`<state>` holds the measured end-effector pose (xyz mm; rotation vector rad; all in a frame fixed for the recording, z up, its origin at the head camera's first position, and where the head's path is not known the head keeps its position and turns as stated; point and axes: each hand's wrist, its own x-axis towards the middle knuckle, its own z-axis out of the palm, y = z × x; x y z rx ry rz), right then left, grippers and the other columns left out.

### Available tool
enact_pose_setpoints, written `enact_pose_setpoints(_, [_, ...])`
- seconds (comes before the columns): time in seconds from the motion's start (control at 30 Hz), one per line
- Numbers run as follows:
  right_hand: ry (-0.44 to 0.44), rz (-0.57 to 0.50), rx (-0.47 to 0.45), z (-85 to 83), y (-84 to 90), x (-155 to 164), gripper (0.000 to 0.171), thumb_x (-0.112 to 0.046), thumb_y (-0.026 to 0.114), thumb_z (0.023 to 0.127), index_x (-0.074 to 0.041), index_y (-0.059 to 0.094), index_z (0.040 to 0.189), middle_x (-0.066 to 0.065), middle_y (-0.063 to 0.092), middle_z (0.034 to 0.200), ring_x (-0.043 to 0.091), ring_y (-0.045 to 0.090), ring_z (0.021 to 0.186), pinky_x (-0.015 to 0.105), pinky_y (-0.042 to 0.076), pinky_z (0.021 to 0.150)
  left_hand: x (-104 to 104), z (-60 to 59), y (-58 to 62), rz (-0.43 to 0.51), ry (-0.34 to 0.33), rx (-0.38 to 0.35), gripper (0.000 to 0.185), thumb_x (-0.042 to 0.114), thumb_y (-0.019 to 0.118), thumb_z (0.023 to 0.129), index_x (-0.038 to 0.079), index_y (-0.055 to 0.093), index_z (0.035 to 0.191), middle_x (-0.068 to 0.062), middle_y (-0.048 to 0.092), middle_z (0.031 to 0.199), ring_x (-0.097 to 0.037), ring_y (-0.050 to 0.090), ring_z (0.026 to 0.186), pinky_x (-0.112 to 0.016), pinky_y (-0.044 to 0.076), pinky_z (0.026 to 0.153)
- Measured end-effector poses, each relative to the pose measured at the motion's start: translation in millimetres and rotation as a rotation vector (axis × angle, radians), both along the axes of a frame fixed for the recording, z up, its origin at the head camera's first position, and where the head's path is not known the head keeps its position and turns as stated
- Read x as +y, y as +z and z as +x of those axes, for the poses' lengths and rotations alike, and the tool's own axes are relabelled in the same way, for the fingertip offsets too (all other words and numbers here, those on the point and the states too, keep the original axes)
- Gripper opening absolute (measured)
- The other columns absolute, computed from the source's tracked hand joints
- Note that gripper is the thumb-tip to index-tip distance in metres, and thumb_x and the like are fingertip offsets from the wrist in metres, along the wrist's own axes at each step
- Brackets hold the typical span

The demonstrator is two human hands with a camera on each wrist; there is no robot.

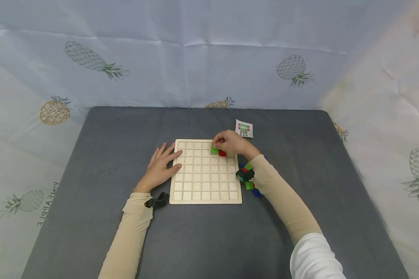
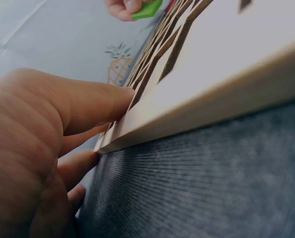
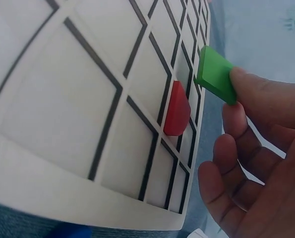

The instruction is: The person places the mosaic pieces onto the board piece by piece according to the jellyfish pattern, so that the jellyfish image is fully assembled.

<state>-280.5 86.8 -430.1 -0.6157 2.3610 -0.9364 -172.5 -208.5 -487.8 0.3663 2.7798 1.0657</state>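
A pale wooden grid board (image 1: 205,172) lies on the dark grey table. My right hand (image 1: 230,142) hovers over the board's far right part and pinches a green square tile (image 1: 214,150) (image 3: 215,74) (image 2: 147,10) at its fingertips, just above the cells. A red tile (image 1: 222,153) (image 3: 176,109) sits in a cell next to it. My left hand (image 1: 159,166) (image 2: 48,144) lies flat with straight fingers on the table, fingertips touching the board's left edge (image 2: 187,116).
A heap of green, blue and red tiles (image 1: 248,178) lies right of the board, partly under my right wrist. A small printed card (image 1: 244,128) lies beyond the board. Pineapple-print cloth surrounds the table (image 1: 90,155).
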Motion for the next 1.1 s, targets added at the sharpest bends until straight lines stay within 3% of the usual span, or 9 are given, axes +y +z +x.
enact_pose_setpoints(0.3, [0.016, 0.025, -0.009, -0.9, -7.1, -1.9, 0.016, -0.019, 0.062, 0.102, -0.01, 0.074, 0.104, 0.009, 0.072, 0.101, 0.019, 0.058, 0.082, 0.031, 0.049, 0.076, 0.5, 0.4, 1.2, 0.018, 0.008, -0.01, 0.058, 0.027, 0.063, 0.1, 0.015, 0.047, 0.154, -0.011, 0.021, 0.17, -0.034, 0.001, 0.16, -0.053, -0.006, 0.131])
enact_pose_setpoints(0.63, [0.028, 0.06, 0.003, 0.5, -8.5, -3.9, 0.015, -0.019, 0.062, 0.102, -0.01, 0.074, 0.102, 0.008, 0.072, 0.099, 0.019, 0.057, 0.077, 0.029, 0.049, 0.07, -0.1, -0.3, 1.1, 0.022, 0.008, -0.011, 0.059, 0.027, 0.064, 0.099, 0.015, 0.047, 0.154, -0.011, 0.021, 0.17, -0.034, 0.002, 0.16, -0.052, -0.006, 0.131])
enact_pose_setpoints(1.1, [0.046, 0.15, 0.098, 2.9, -7.7, -10.1, 0.016, -0.018, 0.061, 0.102, -0.011, 0.075, 0.102, 0.007, 0.074, 0.1, 0.017, 0.06, 0.076, 0.029, 0.05, 0.073, 0.5, -1.2, 0.6, 0.017, 0.018, -0.003, 0.058, 0.027, 0.065, 0.098, 0.015, 0.048, 0.153, -0.011, 0.023, 0.17, -0.034, 0.004, 0.16, -0.052, -0.005, 0.131])
